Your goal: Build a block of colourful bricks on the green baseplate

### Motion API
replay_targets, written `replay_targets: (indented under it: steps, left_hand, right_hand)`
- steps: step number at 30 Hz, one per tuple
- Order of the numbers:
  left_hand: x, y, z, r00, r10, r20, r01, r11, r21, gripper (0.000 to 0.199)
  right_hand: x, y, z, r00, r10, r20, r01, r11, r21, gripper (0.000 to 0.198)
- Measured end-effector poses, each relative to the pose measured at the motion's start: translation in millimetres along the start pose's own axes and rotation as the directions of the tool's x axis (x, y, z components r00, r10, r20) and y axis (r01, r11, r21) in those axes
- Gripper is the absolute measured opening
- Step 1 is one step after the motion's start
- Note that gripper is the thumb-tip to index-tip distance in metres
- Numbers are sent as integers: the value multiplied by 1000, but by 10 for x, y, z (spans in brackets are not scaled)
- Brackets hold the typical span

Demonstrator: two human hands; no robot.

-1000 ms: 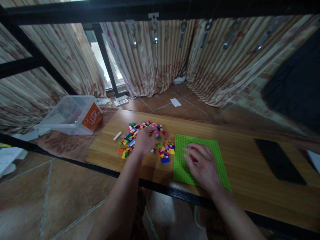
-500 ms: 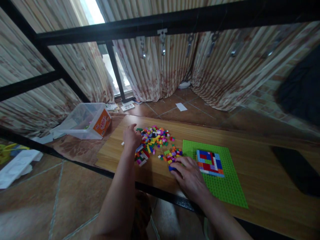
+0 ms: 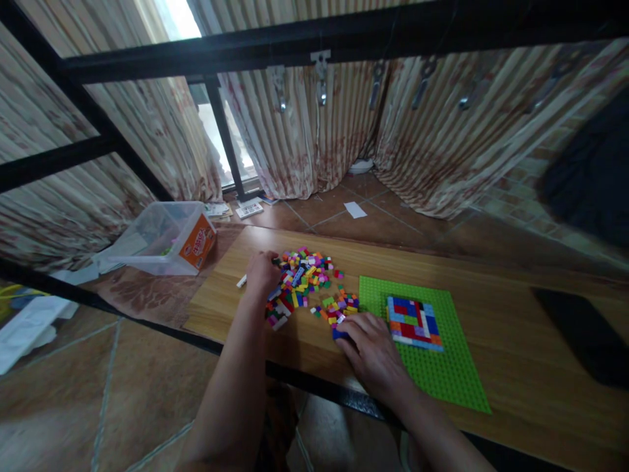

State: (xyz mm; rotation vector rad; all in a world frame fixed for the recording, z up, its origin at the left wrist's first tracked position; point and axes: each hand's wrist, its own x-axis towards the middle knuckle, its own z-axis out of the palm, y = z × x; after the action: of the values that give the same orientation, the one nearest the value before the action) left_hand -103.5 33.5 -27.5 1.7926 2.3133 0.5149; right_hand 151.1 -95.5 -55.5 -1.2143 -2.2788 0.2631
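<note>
My left hand (image 3: 262, 274) reaches to the left edge of a pile of small coloured toy bricks (image 3: 305, 270). Its fingers are curled down, and what lies in them is hidden by the back of the hand. My right hand (image 3: 372, 347) rests low over the table, its thumb and fingers closed at a blue brick (image 3: 338, 333). Just beyond that brick lies a smaller group of bricks (image 3: 339, 305). A green baseplate (image 3: 442, 380) lies to the right of this hand. On it sits a built block of red, blue and light-blue bricks (image 3: 415, 322).
A white brick (image 3: 241, 281) lies left of my left hand. A clear plastic box (image 3: 164, 262) with an orange label stands beyond the wooden table's (image 3: 221, 275) left end. At the right lies a dark flat object (image 3: 582, 334). A black metal bar (image 3: 314, 46) crosses above.
My left hand's fingers have curled down, where the index finger was stretched out before. A blue brick now shows on top of the pile. My right hand has barely moved.
</note>
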Motion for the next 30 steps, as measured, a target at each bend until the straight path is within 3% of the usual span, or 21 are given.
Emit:
replay_targets:
  steps: [5, 8, 11, 13, 18, 23, 25, 27, 30]
  left_hand:
    - [-44, 41, -25, 1000, 9, 6, -9, 1000, -3, 38]
    - [-53, 71, -95, 1000, 16, -26, -17, 999, -48, 34]
    - [-78, 152, -150, 993, 62, -96, -85, 963, -256, 33]
    - [-143, 269, -134, 982, 150, -112, -184, 880, -438, 33]
    - [-520, 754, 78, 874, 481, -62, -395, 631, -668, 27]
    - [-853, 1157, 263, 791, 611, -23, -470, 582, -664, 28]
    - [-896, 1247, 320, 760, 650, -10, -505, 580, -640, 30]
    - [-901, 1304, 373, 733, 680, 7, -530, 577, -621, 31]
    - [-876, 1353, 444, 720, 693, 28, -543, 588, -600, 28]
  right_hand:
    - [9, -48, -24, 999, 37, 12, -38, 999, 34, 10]
    - [14, -80, -60, 995, 90, -40, -85, 991, 100, 13]
    - [9, -86, -133, 982, 151, -117, -124, 970, 210, 17]
    - [0, -56, -205, 966, 192, -171, -141, 951, 274, 18]
    - [-24, 157, -442, 898, 325, -298, -229, 921, 315, 16]
    - [-84, 274, -608, 840, 416, -349, -294, 889, 352, 17]
    - [-133, 200, -592, 866, 379, -327, -259, 898, 356, 17]
    - [-187, 83, -541, 925, 289, -248, -194, 918, 346, 20]
    - [-252, -54, -487, 980, 153, -130, -103, 938, 331, 32]
